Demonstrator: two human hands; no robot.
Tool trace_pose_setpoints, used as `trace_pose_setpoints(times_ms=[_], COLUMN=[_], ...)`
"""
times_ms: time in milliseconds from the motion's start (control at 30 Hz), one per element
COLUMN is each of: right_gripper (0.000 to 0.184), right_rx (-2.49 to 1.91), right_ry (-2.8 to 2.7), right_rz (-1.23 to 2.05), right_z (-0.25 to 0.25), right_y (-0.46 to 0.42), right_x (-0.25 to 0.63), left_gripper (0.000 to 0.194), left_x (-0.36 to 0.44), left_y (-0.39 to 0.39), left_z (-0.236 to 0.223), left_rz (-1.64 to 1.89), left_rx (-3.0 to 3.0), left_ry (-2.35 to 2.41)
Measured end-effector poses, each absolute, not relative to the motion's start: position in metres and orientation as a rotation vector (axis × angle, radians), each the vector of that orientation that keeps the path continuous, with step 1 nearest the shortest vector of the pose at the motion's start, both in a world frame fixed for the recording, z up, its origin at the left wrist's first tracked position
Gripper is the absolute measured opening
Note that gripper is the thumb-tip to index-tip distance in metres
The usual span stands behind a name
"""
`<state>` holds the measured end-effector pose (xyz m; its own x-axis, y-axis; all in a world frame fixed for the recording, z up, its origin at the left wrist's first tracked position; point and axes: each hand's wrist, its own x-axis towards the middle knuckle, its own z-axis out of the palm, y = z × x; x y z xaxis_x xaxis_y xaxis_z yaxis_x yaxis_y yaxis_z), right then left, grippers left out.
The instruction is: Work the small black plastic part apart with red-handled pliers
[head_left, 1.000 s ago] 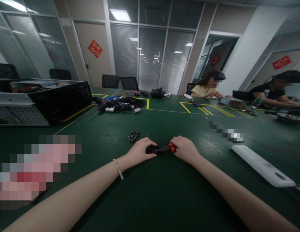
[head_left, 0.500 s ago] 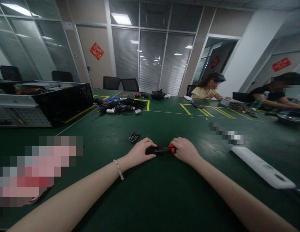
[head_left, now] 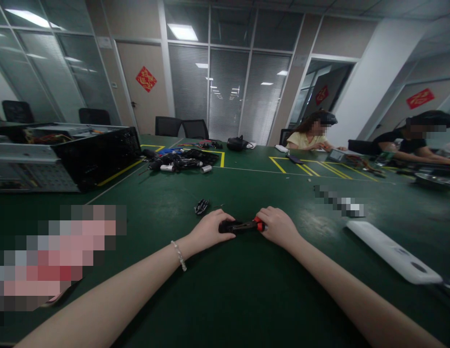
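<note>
My right hand (head_left: 278, 224) is closed around the red handles of a pair of pliers (head_left: 248, 225), whose dark jaws point left. Between the thumb and fingers of my left hand (head_left: 213, 225) is a small black part (head_left: 227, 226); its exact kind cannot be made out. The plier jaws reach this part, but their tips blend into its dark surface. Just beyond my left hand lies a small dark, ribbed piece (head_left: 201, 207) on the green table (head_left: 243, 285).
An opened computer case (head_left: 97, 157) stands at left. Behind my hands is a heap of black cables and parts (head_left: 185, 158). A white power strip (head_left: 394, 251) lies at right, near a blurred-out object (head_left: 339, 200). Two people sit at the far right.
Both hands keep their grip on the pliers and the black part, nearly still. The whole view has shifted slightly, so the room sits a little lower in the picture.
</note>
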<state>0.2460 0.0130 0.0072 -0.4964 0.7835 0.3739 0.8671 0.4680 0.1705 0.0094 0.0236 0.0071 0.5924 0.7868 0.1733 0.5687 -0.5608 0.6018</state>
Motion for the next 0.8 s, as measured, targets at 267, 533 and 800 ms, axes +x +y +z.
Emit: trace_pose_setpoints(times_ms=[267, 533, 800], right_gripper=[0.012, 0.014, 0.014], right_rx=[-1.438, -1.427, -1.429], right_ry=[-2.465, -2.478, -2.472], right_rz=[-0.446, -0.516, -0.525], right_z=[0.0082, 0.0061, 0.0047], right_y=[0.0131, 0.0149, 0.0137], right_x=[0.2456, 0.2472, 0.248], left_gripper=[0.038, 0.037, 0.036], left_x=[0.0069, 0.0079, 0.0087], left_y=[0.0226, 0.0249, 0.0256], left_z=[0.0093, 0.0059, 0.0051], left_rz=[0.572, 0.592, 0.613], left_rx=[2.321, 2.337, 2.342], left_ry=[1.063, 1.046, 1.051])
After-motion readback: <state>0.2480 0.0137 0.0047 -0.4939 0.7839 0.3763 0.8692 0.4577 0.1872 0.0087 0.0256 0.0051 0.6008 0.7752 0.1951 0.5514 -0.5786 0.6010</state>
